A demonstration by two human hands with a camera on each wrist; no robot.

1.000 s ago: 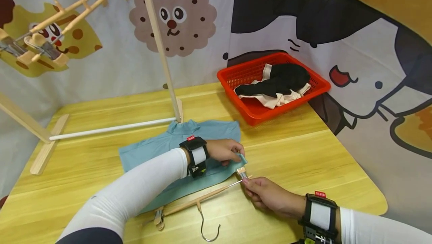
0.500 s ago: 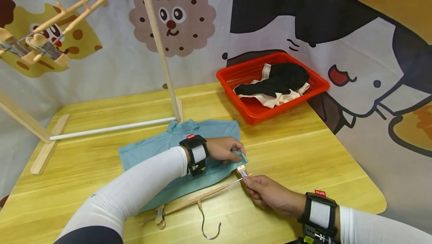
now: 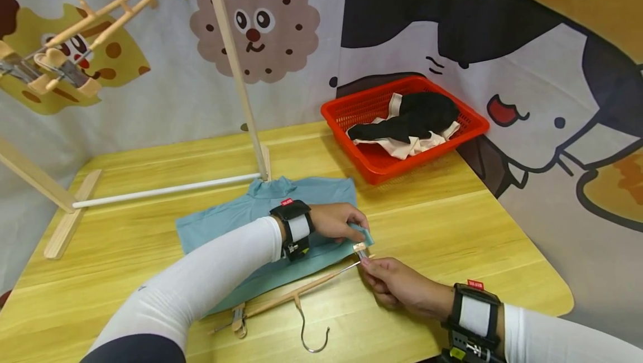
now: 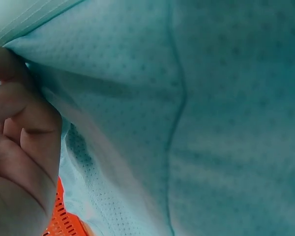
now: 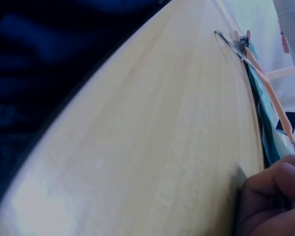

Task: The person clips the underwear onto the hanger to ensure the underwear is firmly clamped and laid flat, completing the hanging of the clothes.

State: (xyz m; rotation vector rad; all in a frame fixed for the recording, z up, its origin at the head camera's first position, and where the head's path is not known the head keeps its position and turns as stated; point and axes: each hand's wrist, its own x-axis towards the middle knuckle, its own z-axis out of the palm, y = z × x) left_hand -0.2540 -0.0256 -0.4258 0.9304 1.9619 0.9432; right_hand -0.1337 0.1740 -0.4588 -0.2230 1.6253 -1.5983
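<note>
A teal garment (image 3: pixel 261 223) lies flat on the yellow wooden table (image 3: pixel 452 223). My left hand (image 3: pixel 341 223) pinches its right corner (image 3: pixel 365 234), lifted a little off the table; the left wrist view shows the same teal cloth (image 4: pixel 187 118) held by curled fingers (image 4: pixel 24 142). A wooden clip hanger (image 3: pixel 291 295) with a metal hook (image 3: pixel 308 336) lies along the garment's near edge. My right hand (image 3: pixel 389 280) pinches the hanger's right clip (image 3: pixel 359 250), just beside the lifted corner. In the right wrist view the hanger (image 5: pixel 265 83) runs along the tabletop.
A red basket (image 3: pixel 351 120) at the back right holds black and cream clothes (image 3: pixel 412 123). A wooden drying rack (image 3: pixel 236 78) with a white base bar (image 3: pixel 166 189) stands behind the garment. More clip hangers (image 3: pixel 60 67) hang at the upper left. The table's edge runs at the right.
Both hands have crept slightly up and together; the clip and the garment corner are a little closer. The grips are the same.
</note>
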